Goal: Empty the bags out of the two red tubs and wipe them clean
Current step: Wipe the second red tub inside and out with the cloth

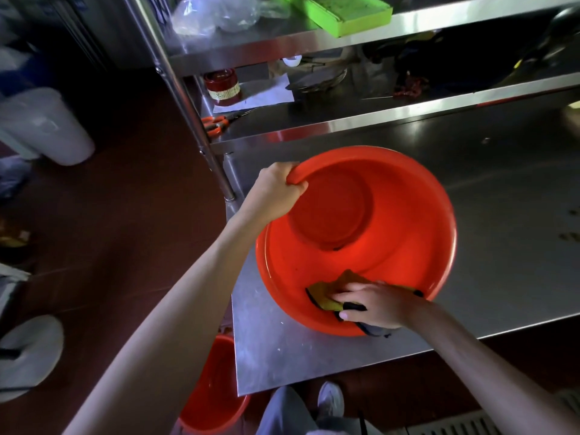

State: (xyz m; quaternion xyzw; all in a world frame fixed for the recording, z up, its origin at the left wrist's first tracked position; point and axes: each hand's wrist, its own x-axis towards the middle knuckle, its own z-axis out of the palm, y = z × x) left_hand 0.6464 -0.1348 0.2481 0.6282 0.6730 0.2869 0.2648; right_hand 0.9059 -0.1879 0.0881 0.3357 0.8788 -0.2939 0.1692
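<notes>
- Second red tub (216, 387): on the floor below the worktop's near left corner
- Right hand (375, 304): fingers extended, pressing a yellow cloth (326, 295) against the near inner wall of the red tub (392, 221)
- Left hand (277, 189): fingers curled over the tub's far left rim; tub tilted on the worktop (502, 189), near its left edge

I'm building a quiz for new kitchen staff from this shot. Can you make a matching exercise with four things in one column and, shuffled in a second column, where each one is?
Things:
1. red tub
2. yellow cloth
3. orange-handled scissors
4. green tray

Places:
A. on the top shelf of the steel rack
B. tilted on the steel table, rim gripped by the left hand
C. on the lower shelf, near the rack's post
D. against the tub's inner wall, under the right hand

Pairs: 1-B, 2-D, 3-C, 4-A
</notes>
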